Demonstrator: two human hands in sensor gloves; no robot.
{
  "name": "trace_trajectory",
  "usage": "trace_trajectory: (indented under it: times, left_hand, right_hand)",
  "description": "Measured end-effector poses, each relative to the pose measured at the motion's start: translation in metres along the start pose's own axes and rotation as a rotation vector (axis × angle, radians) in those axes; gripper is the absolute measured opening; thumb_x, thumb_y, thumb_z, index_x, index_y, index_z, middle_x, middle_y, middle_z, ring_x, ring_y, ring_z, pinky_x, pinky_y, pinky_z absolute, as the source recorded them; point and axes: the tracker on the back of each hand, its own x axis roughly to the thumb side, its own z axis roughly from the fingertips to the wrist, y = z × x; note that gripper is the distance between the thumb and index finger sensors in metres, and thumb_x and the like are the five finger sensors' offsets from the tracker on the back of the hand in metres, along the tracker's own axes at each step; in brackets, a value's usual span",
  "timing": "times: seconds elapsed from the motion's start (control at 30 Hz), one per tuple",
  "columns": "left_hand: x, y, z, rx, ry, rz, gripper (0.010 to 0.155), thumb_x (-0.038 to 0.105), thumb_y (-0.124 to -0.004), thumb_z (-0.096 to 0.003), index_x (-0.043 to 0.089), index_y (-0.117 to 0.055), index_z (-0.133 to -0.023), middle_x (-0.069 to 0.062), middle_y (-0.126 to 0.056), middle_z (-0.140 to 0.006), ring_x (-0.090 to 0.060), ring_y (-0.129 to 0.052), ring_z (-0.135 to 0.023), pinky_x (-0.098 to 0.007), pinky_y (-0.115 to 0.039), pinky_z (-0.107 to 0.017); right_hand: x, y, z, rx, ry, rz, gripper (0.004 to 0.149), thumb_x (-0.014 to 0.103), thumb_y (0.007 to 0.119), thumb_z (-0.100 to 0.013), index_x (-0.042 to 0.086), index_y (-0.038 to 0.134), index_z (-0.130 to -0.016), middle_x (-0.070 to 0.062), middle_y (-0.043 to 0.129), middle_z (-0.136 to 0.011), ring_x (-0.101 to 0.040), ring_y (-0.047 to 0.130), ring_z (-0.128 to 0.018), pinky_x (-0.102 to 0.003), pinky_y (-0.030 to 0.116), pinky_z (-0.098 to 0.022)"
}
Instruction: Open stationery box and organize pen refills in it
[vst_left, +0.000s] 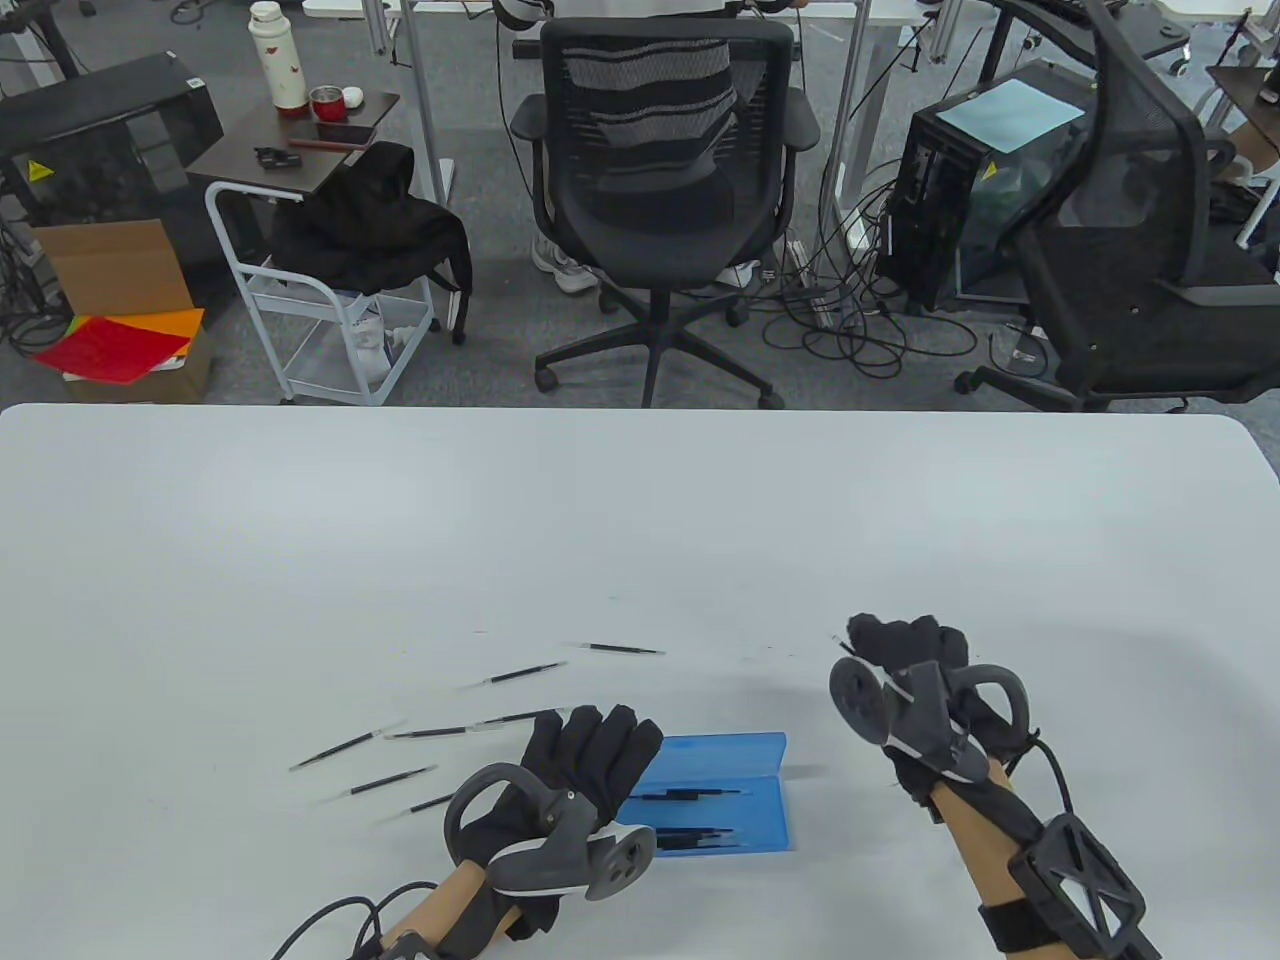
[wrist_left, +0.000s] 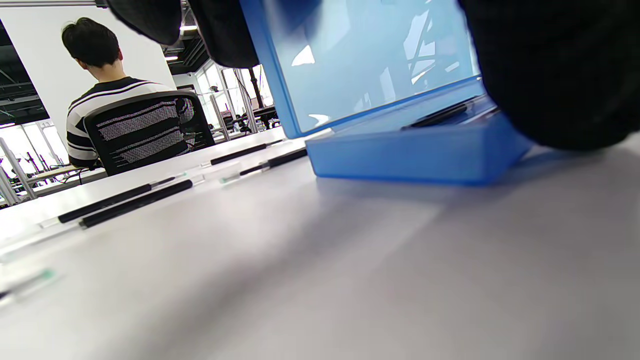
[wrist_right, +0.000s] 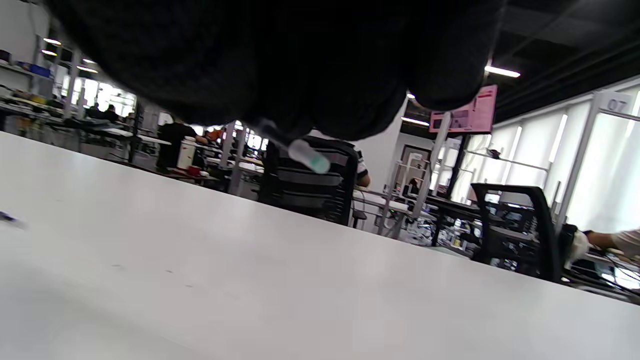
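Blue stationery box (vst_left: 712, 795) lies open on the white table (vst_left: 640, 520), near its front edge, several pen refills already inside

The left hand (vst_left: 580, 765) rests at the box's left end, fingers straight against the raised lid (wrist_left: 370, 60); loose pen refills (vst_left: 430, 732) lie scattered left of it; the right hand (vst_left: 905, 650), well right of the box, is curled around one refill (wrist_right: 305, 150)

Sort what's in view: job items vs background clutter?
Job:
- blue stationery box, lid open, some refills inside
- loose pen refills on the table
- refill pinched in right hand
- left hand at the box

Clutter:
- office chair
- cart
- thermos
- cardboard box
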Motion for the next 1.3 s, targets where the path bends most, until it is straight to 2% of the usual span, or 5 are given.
trace_trajectory:
  times: [0.23, 0.53, 0.73, 1.03, 1.3]
  left_hand:
    - [-0.001, 0.0, 0.0, -0.003, 0.002, 0.002, 0.127, 0.068, -0.08, -0.0325, 0.012, -0.002, -0.116, -0.019, -0.021, -0.126, -0.049, -0.048, -0.113, -0.069, -0.047, -0.079]
    - [-0.001, 0.0, -0.001, -0.007, 0.003, 0.006, 0.127, 0.068, -0.08, -0.0323, 0.012, -0.002, -0.116, -0.019, -0.021, -0.126, -0.049, -0.048, -0.113, -0.069, -0.047, -0.079]
    - [-0.002, 0.0, -0.001, -0.007, -0.001, 0.012, 0.127, 0.068, -0.08, -0.0323, 0.013, -0.002, -0.116, -0.018, -0.021, -0.126, -0.049, -0.046, -0.113, -0.069, -0.047, -0.079]
    - [-0.002, 0.0, -0.001, -0.006, 0.001, 0.003, 0.127, 0.069, -0.08, -0.0323, 0.013, -0.002, -0.116, -0.019, -0.021, -0.126, -0.049, -0.048, -0.113, -0.069, -0.048, -0.079]
    - [-0.002, 0.0, -0.001, -0.005, 0.002, 0.004, 0.126, 0.068, -0.08, -0.0325, 0.013, -0.002, -0.115, -0.018, -0.021, -0.126, -0.049, -0.048, -0.113, -0.069, -0.047, -0.079]
  right_hand:
    - [0.059, -0.029, 0.044, -0.175, -0.279, -0.02, 0.058, 0.035, 0.091, -0.04, 0.019, 0.077, -0.093, 0.0, 0.102, -0.072, -0.028, 0.101, -0.065, -0.057, 0.08, -0.065]
    - [0.099, -0.002, 0.067, -0.124, -0.479, 0.032, 0.057, 0.035, 0.091, -0.04, 0.02, 0.077, -0.093, 0.001, 0.102, -0.072, -0.027, 0.1, -0.066, -0.056, 0.08, -0.065]
    - [0.115, 0.014, 0.073, -0.067, -0.533, 0.087, 0.057, 0.035, 0.09, -0.04, 0.021, 0.076, -0.094, 0.002, 0.101, -0.073, -0.027, 0.1, -0.067, -0.055, 0.079, -0.066]
    - [0.13, 0.028, 0.067, -0.057, -0.56, 0.115, 0.057, 0.035, 0.089, -0.04, 0.022, 0.075, -0.094, 0.002, 0.101, -0.074, -0.026, 0.099, -0.066, -0.055, 0.079, -0.066]
    - [0.131, 0.027, 0.067, -0.047, -0.541, 0.114, 0.056, 0.035, 0.088, -0.041, 0.023, 0.075, -0.094, 0.003, 0.101, -0.075, -0.025, 0.1, -0.066, -0.054, 0.08, -0.065]
